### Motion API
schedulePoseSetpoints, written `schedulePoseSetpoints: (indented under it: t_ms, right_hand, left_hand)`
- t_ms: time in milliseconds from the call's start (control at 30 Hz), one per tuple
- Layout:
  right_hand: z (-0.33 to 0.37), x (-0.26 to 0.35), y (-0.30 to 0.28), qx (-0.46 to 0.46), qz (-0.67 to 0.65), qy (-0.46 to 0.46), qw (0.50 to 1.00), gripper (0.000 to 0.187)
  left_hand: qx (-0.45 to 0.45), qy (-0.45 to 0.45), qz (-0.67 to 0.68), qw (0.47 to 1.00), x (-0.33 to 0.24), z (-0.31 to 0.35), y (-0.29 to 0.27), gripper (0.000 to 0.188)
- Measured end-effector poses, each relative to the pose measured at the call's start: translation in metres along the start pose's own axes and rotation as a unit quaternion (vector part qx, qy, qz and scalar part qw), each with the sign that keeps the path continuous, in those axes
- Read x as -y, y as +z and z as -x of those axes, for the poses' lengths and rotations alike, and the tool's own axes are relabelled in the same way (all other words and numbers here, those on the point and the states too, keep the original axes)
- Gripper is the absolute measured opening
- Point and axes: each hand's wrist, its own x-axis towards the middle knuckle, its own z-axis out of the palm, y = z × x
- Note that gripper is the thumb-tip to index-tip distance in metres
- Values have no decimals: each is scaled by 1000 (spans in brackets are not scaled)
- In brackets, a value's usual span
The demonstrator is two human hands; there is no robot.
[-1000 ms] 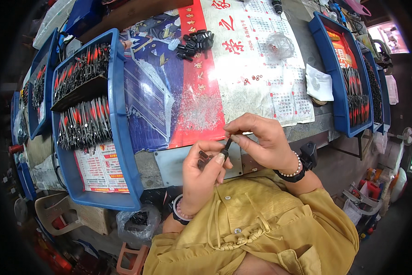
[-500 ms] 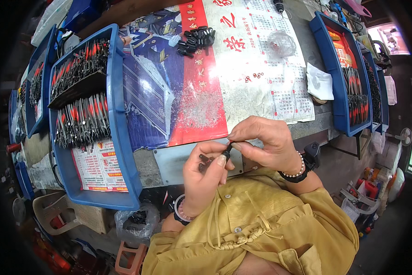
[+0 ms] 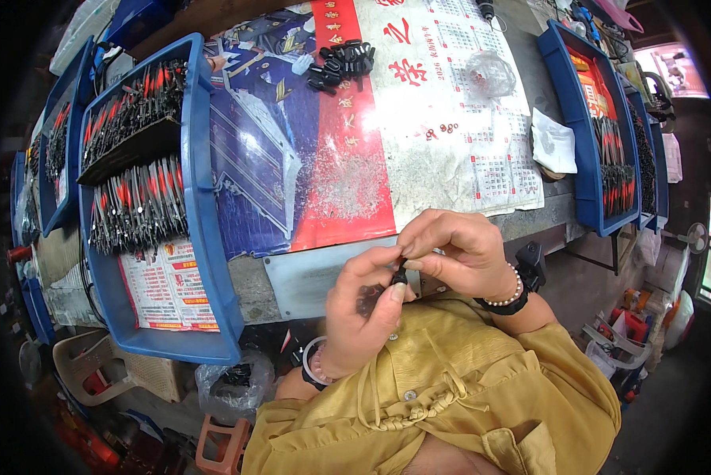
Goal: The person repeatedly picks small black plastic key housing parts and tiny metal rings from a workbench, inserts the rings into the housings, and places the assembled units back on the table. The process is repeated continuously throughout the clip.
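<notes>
My left hand (image 3: 363, 305) is closed round a small black cylindrical part (image 3: 401, 275), held near the table's front edge. More dark pieces sit in its palm, partly hidden by the fingers. My right hand (image 3: 454, 252) pinches at the upper end of the same part; anything else between its fingertips is too small to make out. Farther back on the table lies a pile of black plastic parts (image 3: 344, 65). Several small reddish-brown rings (image 3: 442, 129) rest on the calendar sheet (image 3: 423, 166).
On the left stands a blue tray (image 3: 230, 305) full of black-and-red slender pieces (image 3: 142, 194); a similar blue tray (image 3: 581, 158) is on the right. A crumpled clear plastic ball (image 3: 490, 75) and a white paper (image 3: 553, 141) lie on the table. A plastic bag (image 3: 233, 388) hangs below.
My left fingers have lifted and extended toward my right fingertips around the black part. Both hands stay together in nearly the same place. The view has shifted slightly.
</notes>
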Motion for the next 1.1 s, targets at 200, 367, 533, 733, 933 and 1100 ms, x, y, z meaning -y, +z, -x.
schedulePoseSetpoints:
  t_ms: [200,367,533,733,933,1100]
  right_hand:
    - [9,-8,22,-83,90,-70,990,15]
    - [17,-17,33,-100,65,-41,992,14]
    - [22,-20,49,-144,-228,52,961,14]
    - [12,-21,36,-116,10,-80,990,22]
    - [13,-12,37,-116,52,-81,989,22]
    - [11,-9,39,-105,44,-65,991,17]
  left_hand:
    - [-44,55,-42,997,8,-2,4,27]
    - [-76,65,16,995,13,-3,9,26]
    - [-95,52,91,990,11,-2,8,26]
    - [-72,42,140,987,5,-1,4,25]
    - [-83,34,150,985,3,-1,6,26]
    - [-87,33,150,984,3,3,3,25]
